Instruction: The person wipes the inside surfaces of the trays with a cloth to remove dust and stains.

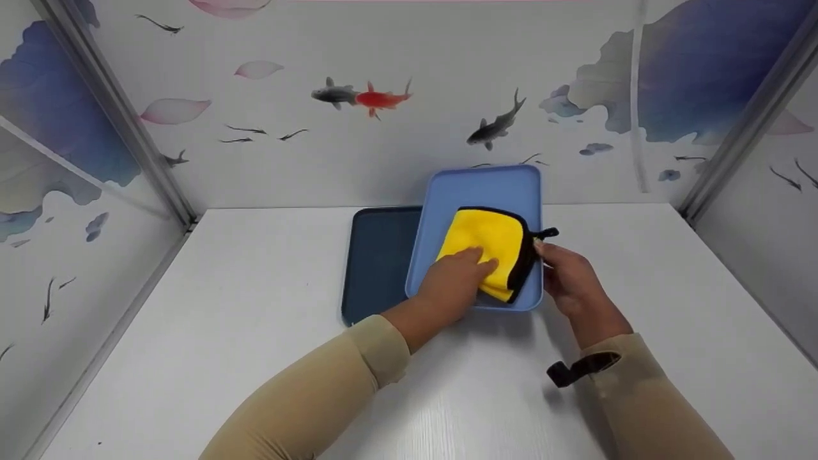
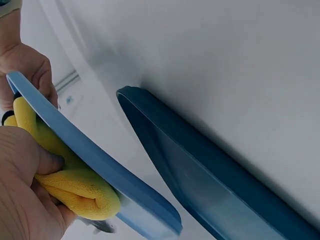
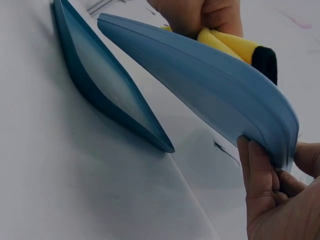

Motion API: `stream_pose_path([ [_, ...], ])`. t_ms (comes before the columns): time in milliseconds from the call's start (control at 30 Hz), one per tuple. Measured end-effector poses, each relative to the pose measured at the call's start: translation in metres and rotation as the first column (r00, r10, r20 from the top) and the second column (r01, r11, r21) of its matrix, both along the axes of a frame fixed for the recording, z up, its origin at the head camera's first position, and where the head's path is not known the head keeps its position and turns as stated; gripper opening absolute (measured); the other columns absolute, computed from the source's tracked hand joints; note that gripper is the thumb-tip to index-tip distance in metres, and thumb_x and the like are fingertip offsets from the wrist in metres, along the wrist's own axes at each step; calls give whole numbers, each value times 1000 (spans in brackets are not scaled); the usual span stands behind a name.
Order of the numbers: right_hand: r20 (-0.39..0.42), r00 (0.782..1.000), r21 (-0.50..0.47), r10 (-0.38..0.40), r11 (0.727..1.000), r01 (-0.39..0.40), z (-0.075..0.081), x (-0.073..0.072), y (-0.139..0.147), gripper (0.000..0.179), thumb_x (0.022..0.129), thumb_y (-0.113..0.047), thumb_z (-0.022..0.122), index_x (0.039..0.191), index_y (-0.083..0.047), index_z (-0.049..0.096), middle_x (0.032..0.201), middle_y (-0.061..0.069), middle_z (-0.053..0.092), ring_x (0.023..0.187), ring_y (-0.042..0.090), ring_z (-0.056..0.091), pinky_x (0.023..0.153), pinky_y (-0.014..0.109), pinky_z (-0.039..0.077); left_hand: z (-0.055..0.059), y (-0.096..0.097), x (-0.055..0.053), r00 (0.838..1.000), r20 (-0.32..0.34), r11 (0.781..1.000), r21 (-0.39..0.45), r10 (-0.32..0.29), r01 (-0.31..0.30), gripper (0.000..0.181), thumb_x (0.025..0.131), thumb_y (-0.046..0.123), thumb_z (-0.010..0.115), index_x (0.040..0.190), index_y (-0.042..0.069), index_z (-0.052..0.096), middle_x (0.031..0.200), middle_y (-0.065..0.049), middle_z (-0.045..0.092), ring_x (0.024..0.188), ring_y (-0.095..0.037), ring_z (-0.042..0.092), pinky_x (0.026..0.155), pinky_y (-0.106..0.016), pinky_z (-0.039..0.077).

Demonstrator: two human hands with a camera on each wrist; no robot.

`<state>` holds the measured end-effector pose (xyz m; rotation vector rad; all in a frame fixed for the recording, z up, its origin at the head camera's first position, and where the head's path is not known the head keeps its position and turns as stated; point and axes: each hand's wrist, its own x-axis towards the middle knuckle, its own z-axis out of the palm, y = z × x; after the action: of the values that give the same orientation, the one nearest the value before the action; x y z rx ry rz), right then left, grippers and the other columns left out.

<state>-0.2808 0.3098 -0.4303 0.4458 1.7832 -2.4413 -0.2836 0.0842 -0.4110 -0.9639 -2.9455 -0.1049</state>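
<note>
A light blue tray (image 1: 511, 185) is held up off the table, tilted, by my right hand (image 1: 573, 278). That hand grips the tray's right edge, thumb on the rim and fingers under it, as the right wrist view shows. My left hand (image 1: 450, 284) holds a folded yellow cloth (image 1: 489, 227) with black edging against the tray's inner face. In the left wrist view, the thumb and fingers close around folds of the cloth (image 2: 87, 192). A black loop of the cloth sticks out past the tray's right rim. Some of the left fingers are hidden in the folds.
A dark blue tray (image 1: 380, 262) lies on the white table (image 1: 243, 319), left of the light blue one and partly hidden behind it. White panels (image 1: 409, 153) printed with fish and petals enclose the back and sides. A black strap device (image 1: 583, 369) is on my right wrist.
</note>
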Motion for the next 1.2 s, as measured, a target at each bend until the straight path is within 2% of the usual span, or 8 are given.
stream_pose_path([
  [233,-17,1000,15,6,1000,-6,0,0,1,6,98,-30,74,95,-27,78,108,-13,69,110,11,60,94,21,50,-4,-15,-6,999,-32,999,-35,-3,1,55,108,10,54,158,33,45,164,-1,44,149,-20,46,121,-37,42],
  [400,-17,1000,-21,-5,1000,5,1,-1,3,7,99,-27,72,95,-24,77,105,-13,71,106,7,63,92,19,51,-6,-24,-14,998,-48,998,-59,32,-35,57,106,10,57,158,31,45,164,-2,44,150,-21,44,123,-38,40],
  [467,-13,1000,-22,-7,1000,7,1,-1,3,10,99,-28,72,104,-20,75,106,-12,70,105,6,63,90,18,52,-8,-27,-17,997,-48,996,-58,61,-63,57,106,9,57,158,30,45,164,-2,45,150,-21,44,123,-39,39],
  [633,5,1000,11,-7,1000,7,2,-1,0,52,101,-29,69,146,-8,54,128,-5,59,115,9,58,92,18,51,-10,-33,-21,989,-32,989,-23,142,-143,56,105,8,59,157,26,47,162,-4,47,150,-21,45,124,-39,37],
  [733,20,1000,18,-17,1000,16,3,-2,-1,65,102,-30,67,156,-5,42,142,1,52,120,10,54,95,19,50,-10,-32,-18,986,-19,986,5,167,-167,57,104,9,62,157,25,47,162,-4,47,150,-22,45,125,-39,37],
  [1000,59,997,16,-42,999,41,4,-1,-1,70,102,-32,66,161,-8,36,167,6,33,133,13,47,104,21,44,-7,-22,-2,982,42,981,52,186,-188,53,107,12,57,157,26,47,162,-2,47,149,-20,46,124,-39,38],
  [1100,55,997,5,-51,999,51,5,-1,-1,70,101,-33,67,160,-9,38,163,5,38,131,12,49,103,21,45,-8,-17,4,984,49,982,71,171,-174,52,107,11,57,156,27,49,161,-1,49,148,-19,48,123,-38,40],
  [1200,49,997,-10,-63,998,64,4,-1,0,60,100,-31,69,152,-9,49,145,2,53,121,9,54,97,19,48,-8,-14,11,988,59,985,85,142,-147,53,105,8,57,154,27,51,160,0,50,147,-19,50,122,-37,41],
])
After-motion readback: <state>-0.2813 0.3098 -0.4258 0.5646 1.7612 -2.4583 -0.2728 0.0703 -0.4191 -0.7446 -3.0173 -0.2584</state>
